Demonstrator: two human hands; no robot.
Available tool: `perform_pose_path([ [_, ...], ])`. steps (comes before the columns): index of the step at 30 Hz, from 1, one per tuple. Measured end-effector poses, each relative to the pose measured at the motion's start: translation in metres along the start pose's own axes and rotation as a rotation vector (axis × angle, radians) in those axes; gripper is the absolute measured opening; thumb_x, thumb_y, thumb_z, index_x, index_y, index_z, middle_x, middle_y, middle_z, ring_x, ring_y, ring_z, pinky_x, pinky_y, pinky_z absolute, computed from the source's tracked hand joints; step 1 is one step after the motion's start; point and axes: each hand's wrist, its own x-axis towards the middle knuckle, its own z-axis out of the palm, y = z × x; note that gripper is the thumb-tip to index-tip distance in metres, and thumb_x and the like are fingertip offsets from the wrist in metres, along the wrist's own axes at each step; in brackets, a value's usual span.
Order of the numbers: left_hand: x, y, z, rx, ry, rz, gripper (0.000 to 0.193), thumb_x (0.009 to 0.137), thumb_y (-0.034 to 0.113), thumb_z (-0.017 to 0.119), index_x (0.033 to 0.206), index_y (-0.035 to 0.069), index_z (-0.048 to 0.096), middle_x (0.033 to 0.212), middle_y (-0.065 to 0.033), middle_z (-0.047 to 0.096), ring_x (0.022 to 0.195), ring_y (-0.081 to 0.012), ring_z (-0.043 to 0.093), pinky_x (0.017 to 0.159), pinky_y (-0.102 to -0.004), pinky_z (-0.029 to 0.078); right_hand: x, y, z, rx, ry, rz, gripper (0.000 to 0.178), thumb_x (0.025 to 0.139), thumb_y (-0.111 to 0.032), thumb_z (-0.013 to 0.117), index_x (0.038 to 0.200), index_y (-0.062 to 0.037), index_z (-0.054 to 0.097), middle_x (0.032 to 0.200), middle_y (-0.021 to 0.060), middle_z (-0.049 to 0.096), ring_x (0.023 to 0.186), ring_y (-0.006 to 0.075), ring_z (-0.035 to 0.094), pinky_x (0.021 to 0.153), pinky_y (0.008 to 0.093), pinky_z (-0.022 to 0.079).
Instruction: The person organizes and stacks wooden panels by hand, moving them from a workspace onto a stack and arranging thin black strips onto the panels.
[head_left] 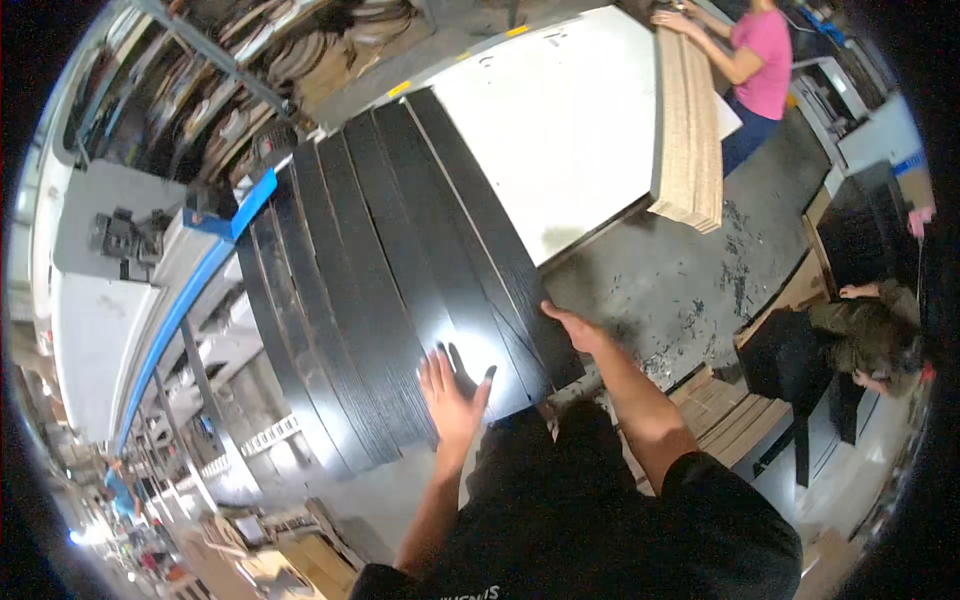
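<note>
Long black boards [380, 230] with a wood-grain surface lie side by side in front of me, narrow seams between them. My left hand [452, 402] is flat over the near part of the boards, palm down, with fingers spread and thumb apart; it holds nothing. At the right edge of the rightmost black board [490, 240], my right hand [575, 327] grips the side. Its thumb lies along the top of the edge, and the other fingers are largely hidden. A bright reflection shines on the boards around my left hand.
A white panel [560, 130] lies beyond the boards, beside a stack of particleboard strips [690, 130] where a person in pink [762, 60] works. Another person [865, 335] bends among black panels at right. Stacked brown strips [725, 415] lie near my right. A blue-edged machine [180, 310] stands left.
</note>
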Motion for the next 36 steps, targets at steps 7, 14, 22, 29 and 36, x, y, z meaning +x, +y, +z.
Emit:
perform_pose_path([
  [7,0.019,0.006,0.075,0.217,-0.118,-0.284,0.113,0.088,0.066,0.073,0.167,0.0,0.025,0.175,-0.0284,0.014,0.16,-0.0553,0.01,0.127,-0.0686,0.006,0.005,-0.012,0.031,-0.105,0.003,0.146,0.115,0.073,-0.06,0.094,0.154,0.0058,0.045,0.155,0.0219,0.052,0.141,0.036,0.051,0.119,0.0491,0.039],
  [14,0.048,0.047,0.087,0.19,-0.11,-0.38,0.104,0.088,0.064,0.075,0.161,-0.001,0.038,0.164,-0.0284,0.037,0.153,-0.0471,0.032,0.127,-0.062,0.019,0.028,0.03,0.005,-0.042,0.084,-0.054,0.047,0.087,-0.025,0.09,0.122,0.0005,0.072,0.117,0.0088,0.076,0.098,0.0214,0.072,0.091,0.0376,0.056],
  [22,0.093,0.079,0.124,0.3,0.076,-0.72,0.118,0.079,0.06,0.085,0.162,-0.005,0.031,0.158,-0.0343,0.04,0.151,-0.0493,0.033,0.128,-0.0593,0.018,-0.028,-0.057,-0.043,-0.174,0.185,-0.373,0.045,0.087,-0.034,0.09,0.11,0.0017,0.074,0.099,0.0109,0.077,0.083,0.0221,0.07,0.08,0.0378,0.057],
  [29,0.104,0.082,0.131,0.188,0.24,-0.835,0.107,0.066,0.04,0.09,0.155,0.004,0.043,0.133,-0.0273,0.054,0.13,-0.0467,0.048,0.117,-0.0583,0.031,-0.007,-0.117,-0.081,-0.483,0.279,-0.586,0.055,0.083,-0.04,0.092,0.112,0.0032,0.075,0.101,0.0186,0.081,0.093,0.0283,0.079,0.084,0.0406,0.059],
  [36,0.101,0.098,0.123,-0.004,0.287,-0.878,0.108,0.064,0.029,0.093,0.156,0.003,0.043,0.139,-0.0279,0.052,0.132,-0.0472,0.049,0.113,-0.0567,0.039,0.063,-0.157,-0.067,-0.508,0.366,-0.581,0.057,0.086,-0.048,0.088,0.112,0.0011,0.076,0.098,0.0182,0.08,0.092,0.0339,0.077,0.084,0.0425,0.058],
])
